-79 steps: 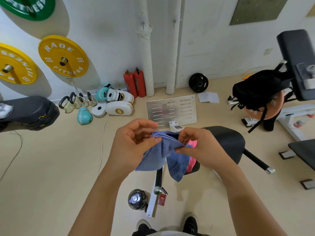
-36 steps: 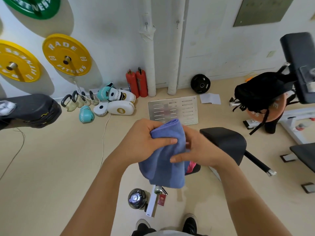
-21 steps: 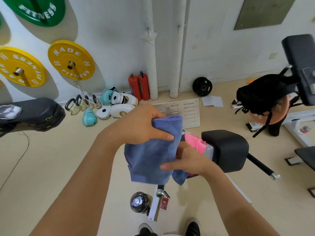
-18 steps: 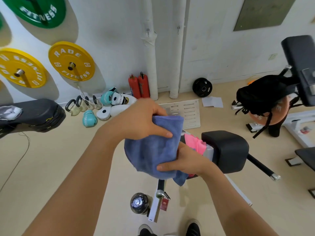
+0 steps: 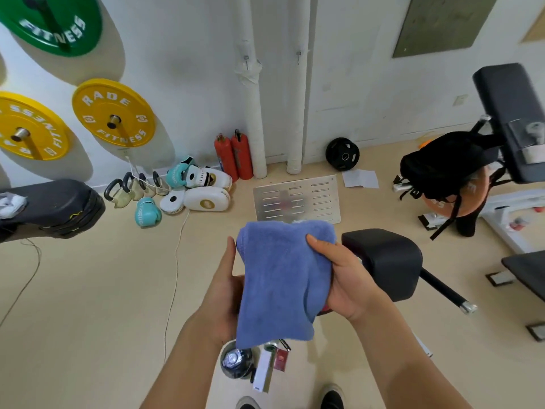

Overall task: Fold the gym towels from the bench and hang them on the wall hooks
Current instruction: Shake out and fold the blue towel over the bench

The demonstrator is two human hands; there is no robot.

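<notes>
A blue towel (image 5: pixel 280 278), folded into a rough rectangle, hangs in front of me over the floor. My left hand (image 5: pixel 225 293) lies flat under its left side, palm against the cloth. My right hand (image 5: pixel 342 278) grips its right edge, thumb on top. The black padded bench (image 5: pixel 386 261) stands just right of my hands. A sliver of a pink towel (image 5: pixel 323 308) shows under my right hand; the rest is hidden. No wall hooks are visible.
Yellow weight plates (image 5: pixel 113 113) and a green plate (image 5: pixel 53 22) hang on the left wall. Boxing gloves and pads (image 5: pixel 194 190), red extinguishers (image 5: pixel 234 156) and a metal plate (image 5: pixel 296 199) lie near the wall. A black bag (image 5: pixel 442 163) and benches stand right, a bottle (image 5: pixel 236 361) by my feet.
My left hand let go of the towel's top and slid under its left side. My right hand moved up to grip the right edge. The towel now hides the pink towel.
</notes>
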